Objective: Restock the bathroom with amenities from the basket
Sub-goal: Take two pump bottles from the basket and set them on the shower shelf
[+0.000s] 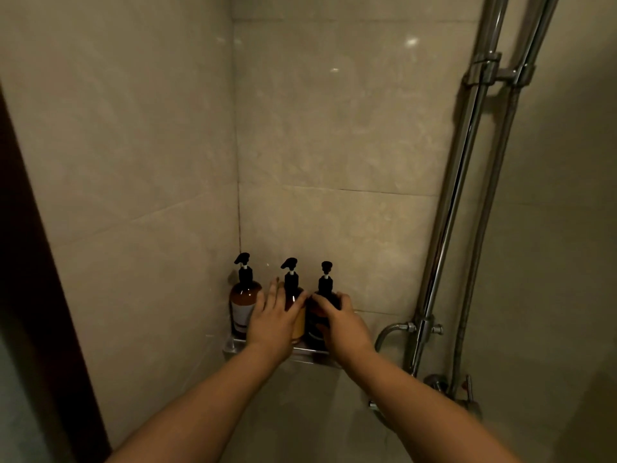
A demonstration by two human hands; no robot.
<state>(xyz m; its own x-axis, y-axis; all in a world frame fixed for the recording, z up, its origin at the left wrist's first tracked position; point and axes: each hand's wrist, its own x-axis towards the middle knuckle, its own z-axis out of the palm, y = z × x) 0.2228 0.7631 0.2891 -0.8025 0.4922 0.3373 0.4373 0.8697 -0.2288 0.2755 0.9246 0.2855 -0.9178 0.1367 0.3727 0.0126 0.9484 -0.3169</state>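
Tiles point(334, 128) of glossy beige marble line the dim shower corner we face. Low in that corner a small metal shelf point(233, 345) carries three amber pump bottles upright in a row, close together. Our left hand point(272, 320) lies flat against the middle bottle point(297, 324), fingers straight and spread, beside the left bottle point(242, 302). Our right hand point(340, 320) curls its fingers and thumb round the right bottle point(325, 289). Chrome shower rails point(467, 162) climb the right wall above a hose point(385, 334) and mixer tap point(444, 384). A dark door frame point(26, 262) edges the left.
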